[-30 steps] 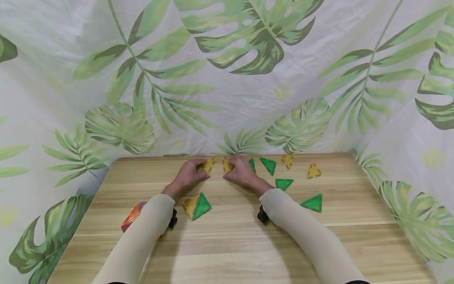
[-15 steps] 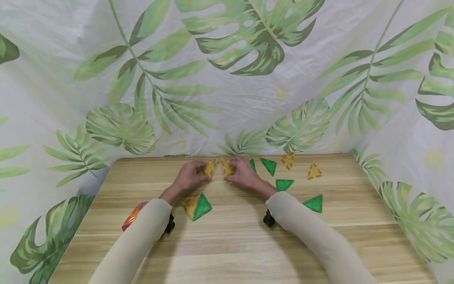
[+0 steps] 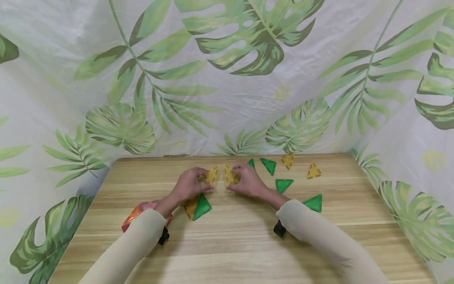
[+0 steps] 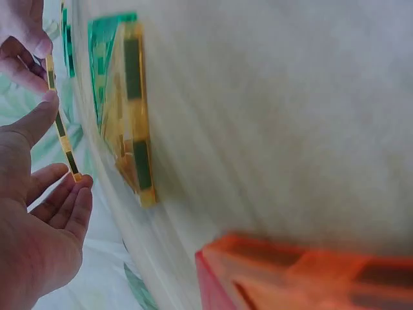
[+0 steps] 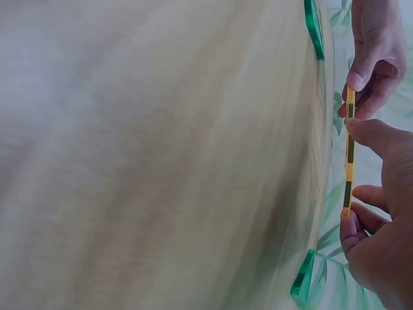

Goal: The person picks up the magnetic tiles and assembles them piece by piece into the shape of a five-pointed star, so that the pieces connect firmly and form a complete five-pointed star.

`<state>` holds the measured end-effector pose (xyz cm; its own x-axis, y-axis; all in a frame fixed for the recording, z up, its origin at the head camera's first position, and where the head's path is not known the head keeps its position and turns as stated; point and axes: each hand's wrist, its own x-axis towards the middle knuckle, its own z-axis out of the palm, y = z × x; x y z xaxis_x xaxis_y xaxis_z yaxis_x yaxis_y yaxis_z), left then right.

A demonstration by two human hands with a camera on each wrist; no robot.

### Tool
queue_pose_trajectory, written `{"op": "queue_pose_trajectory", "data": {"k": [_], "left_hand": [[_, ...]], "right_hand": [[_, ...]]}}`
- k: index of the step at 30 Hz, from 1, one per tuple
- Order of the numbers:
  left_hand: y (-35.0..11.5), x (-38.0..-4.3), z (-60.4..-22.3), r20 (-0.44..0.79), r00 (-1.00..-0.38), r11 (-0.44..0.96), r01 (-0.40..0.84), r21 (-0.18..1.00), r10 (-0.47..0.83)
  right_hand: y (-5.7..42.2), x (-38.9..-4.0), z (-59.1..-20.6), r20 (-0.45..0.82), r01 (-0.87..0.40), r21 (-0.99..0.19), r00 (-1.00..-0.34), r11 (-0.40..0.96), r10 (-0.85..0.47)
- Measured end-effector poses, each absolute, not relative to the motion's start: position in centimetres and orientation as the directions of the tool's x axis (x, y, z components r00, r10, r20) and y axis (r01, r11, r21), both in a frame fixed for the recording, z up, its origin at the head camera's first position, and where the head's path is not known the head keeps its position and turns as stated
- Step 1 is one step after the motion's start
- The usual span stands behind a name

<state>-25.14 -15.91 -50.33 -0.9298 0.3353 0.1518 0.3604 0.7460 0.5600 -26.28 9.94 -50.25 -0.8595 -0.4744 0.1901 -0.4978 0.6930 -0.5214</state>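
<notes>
In the head view my left hand (image 3: 188, 184) pinches a yellow triangular magnetic tile (image 3: 212, 175) between thumb and fingers. Facing it across a narrow gap, a second yellow triangular tile (image 3: 229, 175) is held the same way by my right hand (image 3: 251, 182). Both wrist views show a held yellow tile edge-on, raised off the table: one yellow tile (image 4: 62, 132) in the left wrist view, one yellow tile (image 5: 350, 161) in the right. Under the left wrist lie a green triangular tile (image 3: 203, 208) and a yellow tile (image 3: 190, 208) side by side, the yellow one partly covered.
An orange and red tile shape (image 3: 132, 219) sits at the left, partly behind the left forearm. Toward the right lie several green triangles, among them a green tile (image 3: 313, 202), and two yellow tiles, one a yellow triangle (image 3: 313, 171). A leaf-print cloth (image 3: 227, 102) hangs behind the table.
Both hands have drawn back slightly toward the person, each still pinching its yellow tile. The left wrist now covers part of the yellow tile on the table.
</notes>
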Motion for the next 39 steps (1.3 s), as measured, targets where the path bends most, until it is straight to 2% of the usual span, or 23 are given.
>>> {"op": "queue_pose_trajectory", "data": {"k": [10, 24, 39], "left_hand": [[-14.5, -22.8, -50.8, 0.159, -0.914, 0.755, 0.399, 0.521, 0.374], [-13.7, -21.7, -51.2, 0.171, -0.893, 0.784, 0.447, 0.431, 0.416], [-12.9, -21.3, -51.2, 0.195, -0.884, 0.816, 0.467, 0.340, 0.425]], "right_hand": [[10.7, -24.4, -51.0, 0.193, -0.511, -0.518, -0.851, 0.686, -0.488], [11.2, -23.2, -51.7, 0.170, -0.520, -0.549, -0.836, 0.654, -0.521], [10.8, -23.1, -52.3, 0.185, -0.554, -0.486, -0.821, 0.676, -0.541]]}}
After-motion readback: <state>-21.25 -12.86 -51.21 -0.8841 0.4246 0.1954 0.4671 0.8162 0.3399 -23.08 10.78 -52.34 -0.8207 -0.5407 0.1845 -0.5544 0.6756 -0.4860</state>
